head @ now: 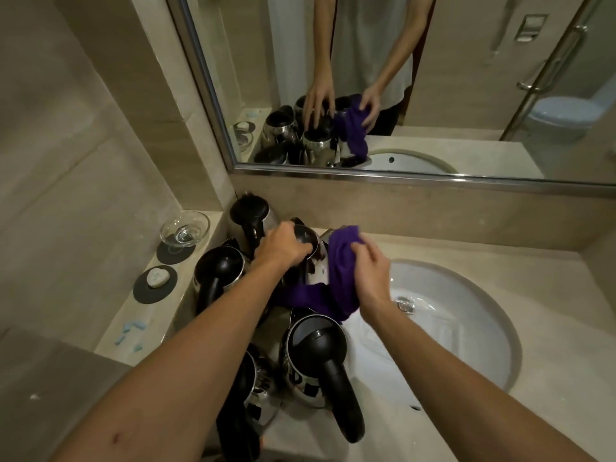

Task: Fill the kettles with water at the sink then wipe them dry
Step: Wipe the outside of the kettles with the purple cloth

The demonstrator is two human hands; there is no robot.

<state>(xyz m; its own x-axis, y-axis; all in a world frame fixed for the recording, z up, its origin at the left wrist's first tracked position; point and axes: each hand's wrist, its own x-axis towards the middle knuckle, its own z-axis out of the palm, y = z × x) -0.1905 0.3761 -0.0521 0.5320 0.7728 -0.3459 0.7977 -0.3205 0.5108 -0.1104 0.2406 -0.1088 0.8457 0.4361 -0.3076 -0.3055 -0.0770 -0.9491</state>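
A steel kettle [308, 258] at the back of the counter [466, 258], just left of the sink [466, 315], is being wiped dry. Its black top is gripped from above by the left hand [283, 246], fingers curled round it. A purple cloth [340, 271] is bunched in the right hand [370, 271] and pressed against the kettle's right side, with its tail hanging down toward the counter. At least 4 more kettles are crowded along the counter's left edge, one [316, 358] nearest the front beside the sink rim.

For the step to be done well, the kettle should be held steady and upright so no water is spilled, and turned bit by bit so every side is met by the cloth. The spout and base seam should be covered too, and the loose tail kept clear of the neighbouring kettles.
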